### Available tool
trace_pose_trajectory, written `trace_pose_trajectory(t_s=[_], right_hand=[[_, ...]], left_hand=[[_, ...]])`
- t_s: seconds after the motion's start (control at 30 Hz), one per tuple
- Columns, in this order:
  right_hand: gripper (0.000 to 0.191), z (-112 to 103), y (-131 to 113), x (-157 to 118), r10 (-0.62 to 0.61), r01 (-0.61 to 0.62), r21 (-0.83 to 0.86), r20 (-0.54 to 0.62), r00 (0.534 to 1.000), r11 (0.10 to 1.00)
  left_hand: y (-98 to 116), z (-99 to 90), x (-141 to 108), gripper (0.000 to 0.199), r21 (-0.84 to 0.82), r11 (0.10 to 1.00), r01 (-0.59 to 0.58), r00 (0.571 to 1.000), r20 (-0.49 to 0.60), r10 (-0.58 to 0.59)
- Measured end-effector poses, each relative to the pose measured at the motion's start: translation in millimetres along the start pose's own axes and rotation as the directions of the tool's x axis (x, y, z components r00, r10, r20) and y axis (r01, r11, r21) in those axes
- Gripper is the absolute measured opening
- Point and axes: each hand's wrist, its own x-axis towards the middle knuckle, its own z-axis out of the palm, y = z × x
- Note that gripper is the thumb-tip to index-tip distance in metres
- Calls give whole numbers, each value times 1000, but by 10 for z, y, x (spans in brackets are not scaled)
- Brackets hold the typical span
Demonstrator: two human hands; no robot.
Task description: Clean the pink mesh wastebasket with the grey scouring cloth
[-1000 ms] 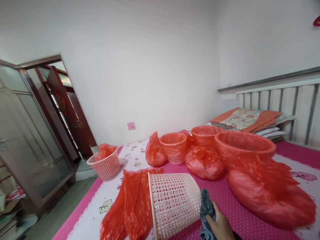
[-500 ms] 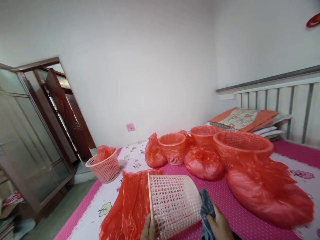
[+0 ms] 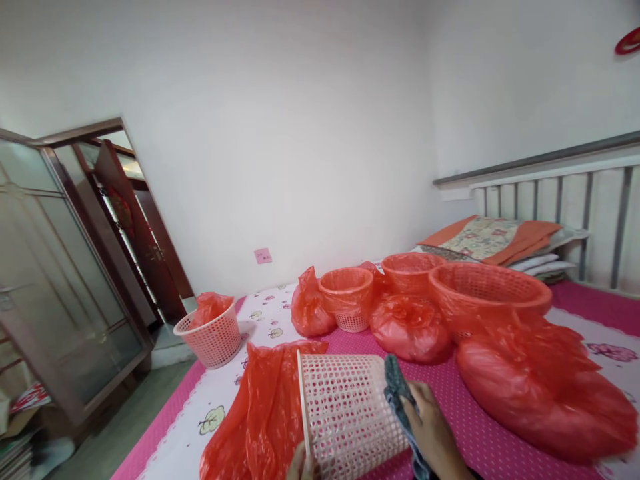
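A pale pink plastic basket (image 3: 345, 407) with a mesh wall lies on its side on the bed, its rim to the left and its base to the right. At the lower rim, my left hand (image 3: 303, 465) is closed on the basket's edge, only its fingers in view. My right hand (image 3: 430, 423) grips a grey-green cloth (image 3: 400, 393) and presses it against the basket's wall near the base. Just left of the rim an orange-red plastic bag (image 3: 265, 407) lies spread out flat.
Another pink basket (image 3: 215, 340) with a red bag inside stands at the bed's left edge. Behind and to the right are bag-lined baskets (image 3: 490, 287) and full, tied red bags (image 3: 545, 393). Folded bedding (image 3: 493, 237) lies by the headboard (image 3: 565, 213).
My right hand has moved the cloth up and left, from beside the basket's base onto its wall. The left hand keeps its hold on the rim.
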Motion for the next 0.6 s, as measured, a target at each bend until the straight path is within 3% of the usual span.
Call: trace_pose_trajectory(t_s=[0.17, 0.33, 0.47, 0.53, 0.6], right_hand=[[44, 177, 161, -45, -118, 121, -168, 28, 993, 978], [45, 234, 243, -21, -193, 194, -271, 27, 981, 943], [48, 365, 218, 35, -237, 223, -356, 3, 971, 907], [49, 405, 140, 72, -245, 233, -401, 21, 969, 886], [50, 410, 8, 122, -243, 246, -449, 64, 968, 859]], left_hand=[[964, -138, 791, 39, 128, 985, -113, 987, -99, 126], [1876, -443, 1489, 49, 256, 931, -262, 923, -215, 319], [2171, -613, 1641, 63, 278, 907, -315, 903, -207, 377], [2171, -564, 1585, 56, 254, 921, -294, 918, -192, 346], [2028, -428, 1395, 47, 209, 946, -246, 946, -161, 282]])
